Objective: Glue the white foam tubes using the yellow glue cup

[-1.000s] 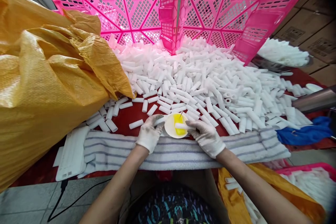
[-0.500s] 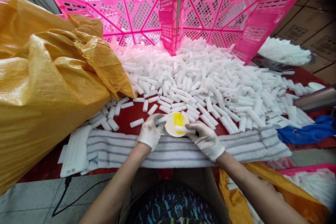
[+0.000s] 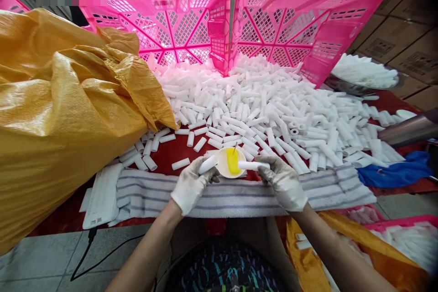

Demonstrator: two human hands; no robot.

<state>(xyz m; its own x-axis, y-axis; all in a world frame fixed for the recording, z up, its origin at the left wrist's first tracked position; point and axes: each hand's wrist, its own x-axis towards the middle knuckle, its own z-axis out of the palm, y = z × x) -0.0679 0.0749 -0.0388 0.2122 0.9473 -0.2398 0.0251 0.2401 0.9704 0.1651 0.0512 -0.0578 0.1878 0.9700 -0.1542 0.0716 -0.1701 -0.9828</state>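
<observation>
My left hand [image 3: 193, 182], in a white glove with greyed fingertips, grips a short white plastic tube [image 3: 207, 164], tilted up to the right. In my right hand [image 3: 284, 180], gloved the same way, is a second white tube [image 3: 253, 165], lying nearly level with its left end over the rim of a small round white dish [image 3: 222, 168]. Bright yellow material [image 3: 232, 161] covers the dish's middle, and a thin pin [image 3: 235, 148] sticks up from it. The dish sits between my hands, behind a striped towel [image 3: 239, 198].
A large heap of white tubes [image 3: 253, 91] spreads over the red table, backed by two tipped pink crates [image 3: 219, 32]. A yellow woven sack [image 3: 68, 114] bulges at left. On the right are a metal bowl [image 3: 342, 84] of white pieces, a metal cylinder [image 3: 410, 128] and blue cloth [image 3: 397, 169].
My hands have moved apart. The right one has drawn its tube rightward off the dish's middle, and the left one has shifted slightly left and down, its tube showing more fully.
</observation>
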